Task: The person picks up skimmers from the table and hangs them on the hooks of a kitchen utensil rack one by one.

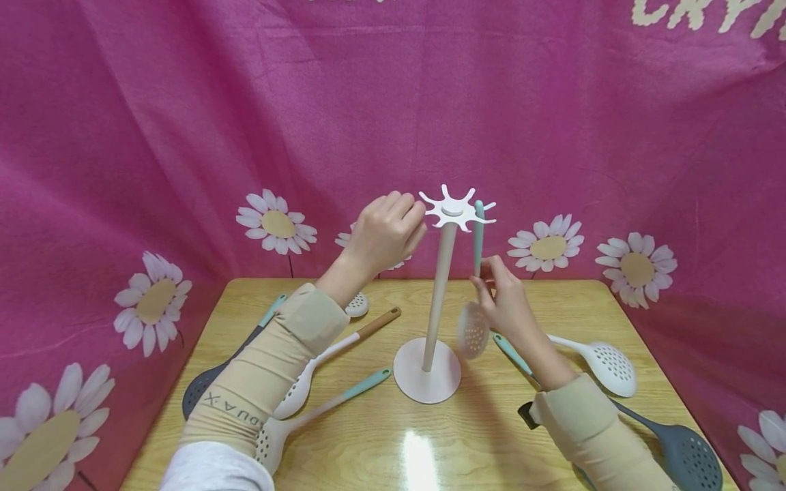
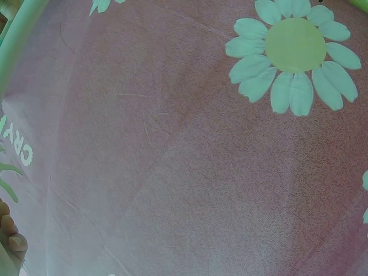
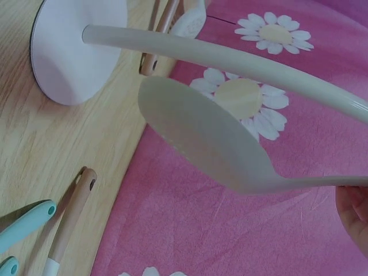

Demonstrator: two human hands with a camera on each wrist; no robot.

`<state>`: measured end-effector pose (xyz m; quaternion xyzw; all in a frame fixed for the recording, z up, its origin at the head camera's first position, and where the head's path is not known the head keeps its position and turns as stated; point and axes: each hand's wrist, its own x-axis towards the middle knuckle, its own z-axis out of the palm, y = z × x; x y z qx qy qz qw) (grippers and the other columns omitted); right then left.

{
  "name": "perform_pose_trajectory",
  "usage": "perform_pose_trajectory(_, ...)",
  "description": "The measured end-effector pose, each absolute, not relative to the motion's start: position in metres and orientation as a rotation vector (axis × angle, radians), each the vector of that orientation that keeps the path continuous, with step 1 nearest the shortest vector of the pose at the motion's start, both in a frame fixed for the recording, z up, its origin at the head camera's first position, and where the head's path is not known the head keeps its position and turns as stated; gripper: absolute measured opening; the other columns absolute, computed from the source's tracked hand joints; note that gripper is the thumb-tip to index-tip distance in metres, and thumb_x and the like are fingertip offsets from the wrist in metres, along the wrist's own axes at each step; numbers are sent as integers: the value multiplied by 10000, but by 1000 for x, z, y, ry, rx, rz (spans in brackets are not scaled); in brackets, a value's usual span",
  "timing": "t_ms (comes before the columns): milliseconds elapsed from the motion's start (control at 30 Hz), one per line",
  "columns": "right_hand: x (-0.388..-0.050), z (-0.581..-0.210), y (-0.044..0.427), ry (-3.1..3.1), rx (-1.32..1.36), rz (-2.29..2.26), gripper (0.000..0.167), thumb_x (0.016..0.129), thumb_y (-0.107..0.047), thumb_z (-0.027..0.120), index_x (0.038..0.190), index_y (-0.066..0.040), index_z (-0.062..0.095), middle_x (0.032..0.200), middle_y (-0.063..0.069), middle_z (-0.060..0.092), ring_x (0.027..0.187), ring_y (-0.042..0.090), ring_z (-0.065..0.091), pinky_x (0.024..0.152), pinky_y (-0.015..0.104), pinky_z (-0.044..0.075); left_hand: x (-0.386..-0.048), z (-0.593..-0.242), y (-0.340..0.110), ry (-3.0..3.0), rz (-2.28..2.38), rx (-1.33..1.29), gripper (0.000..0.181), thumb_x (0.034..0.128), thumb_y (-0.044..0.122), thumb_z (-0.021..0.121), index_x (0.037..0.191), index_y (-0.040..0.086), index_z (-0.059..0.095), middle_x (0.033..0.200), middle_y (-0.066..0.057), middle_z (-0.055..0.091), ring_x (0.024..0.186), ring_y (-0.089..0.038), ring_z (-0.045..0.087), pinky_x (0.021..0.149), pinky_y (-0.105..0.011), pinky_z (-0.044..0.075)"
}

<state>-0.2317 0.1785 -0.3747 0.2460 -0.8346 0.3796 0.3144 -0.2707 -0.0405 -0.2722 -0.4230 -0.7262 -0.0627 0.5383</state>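
A white utensil stand (image 1: 439, 293) with a ring of curved prongs rises from a round base on the wooden table. At the left of those prongs is my left hand (image 1: 389, 228), fingers curled, seemingly gripping a prong; the fingertips are hidden in the head view. My right hand (image 1: 506, 300) pinches the stem of a slotted skimmer (image 1: 473, 331) just below its mint handle. The skimmer hangs upright, head down, right of the post, its handle top among the prongs. In the right wrist view the skimmer's pale bowl (image 3: 201, 138) is beside the post (image 3: 218, 54).
Left on the table (image 1: 362, 436) lie a brown-handled white skimmer (image 1: 334, 351), a mint-handled white skimmer (image 1: 319, 409) and a dark skimmer (image 1: 230, 365). A white skimmer (image 1: 610, 365) and a dark slotted turner (image 1: 690, 457) lie at right. Pink flowered cloth (image 1: 344, 102) surrounds the table.
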Motion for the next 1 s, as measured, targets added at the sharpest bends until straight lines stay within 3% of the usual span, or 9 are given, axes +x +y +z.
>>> perform_pose_trajectory(1000,-234,-390,161,-2166,607,1057,247,836,64,565,1054,45,449,846,177,577,774,280,609,671,355,542,-269,-273,-40,-1742,-171,-992,79,793,75,547,748,10,546,656,-64,492,564,-196,443,483,-260,384)
